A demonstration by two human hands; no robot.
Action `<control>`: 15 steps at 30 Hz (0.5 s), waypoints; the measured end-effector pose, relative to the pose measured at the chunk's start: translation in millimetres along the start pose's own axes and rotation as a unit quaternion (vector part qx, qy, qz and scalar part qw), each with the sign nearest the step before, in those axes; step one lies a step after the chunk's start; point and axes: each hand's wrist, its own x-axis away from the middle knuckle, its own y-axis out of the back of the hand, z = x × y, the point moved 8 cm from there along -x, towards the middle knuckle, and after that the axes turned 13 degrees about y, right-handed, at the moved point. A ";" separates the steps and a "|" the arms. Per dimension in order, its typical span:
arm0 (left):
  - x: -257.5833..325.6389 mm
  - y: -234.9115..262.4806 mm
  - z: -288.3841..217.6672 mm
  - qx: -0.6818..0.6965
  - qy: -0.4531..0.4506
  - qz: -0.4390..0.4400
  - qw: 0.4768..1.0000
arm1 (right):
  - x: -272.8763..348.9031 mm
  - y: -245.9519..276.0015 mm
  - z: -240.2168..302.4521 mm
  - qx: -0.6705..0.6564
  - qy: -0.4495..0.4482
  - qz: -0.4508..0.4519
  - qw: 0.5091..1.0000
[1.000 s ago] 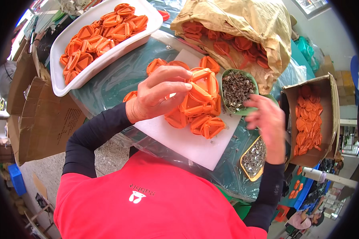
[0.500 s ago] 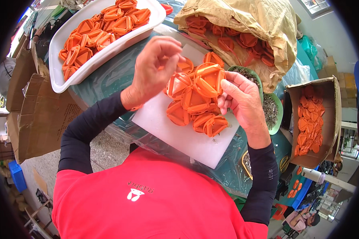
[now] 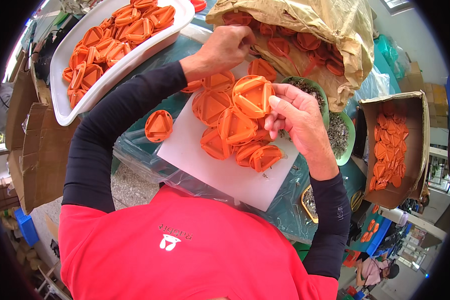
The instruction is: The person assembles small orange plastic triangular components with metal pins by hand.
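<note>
Several round orange plastic parts (image 3: 237,126), each with a raised triangular frame, lie heaped on a white board (image 3: 225,177). My right hand (image 3: 301,117) is closed at the right side of the heap, thumb and index finger at the edge of one orange part (image 3: 253,96) that faces up. My left hand (image 3: 224,49) is beyond the heap, by the mouth of a brown paper bag (image 3: 305,20) holding more orange parts. Its fingers are curled together; whatever they hold is hidden. A single orange part (image 3: 159,126) lies left of the board.
A white tub (image 3: 60,107) of orange parts stands far left. Green bowls (image 3: 348,142) of small metal-looking pieces sit right of the board, near a yellow-rimmed dish (image 3: 309,205). A cardboard box (image 3: 419,150) with orange parts is farther right. Another person (image 3: 372,272) is at lower right.
My left hand has moved away and to the right, from above the heap's left side to the bag's mouth. The orange part at my right hand has turned to face up more.
</note>
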 end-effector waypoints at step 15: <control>-37.9 -77.7 19.8 -0.189 -0.055 0.070 0.978 | -3.6 2.7 -1.5 0.035 -0.012 0.015 0.999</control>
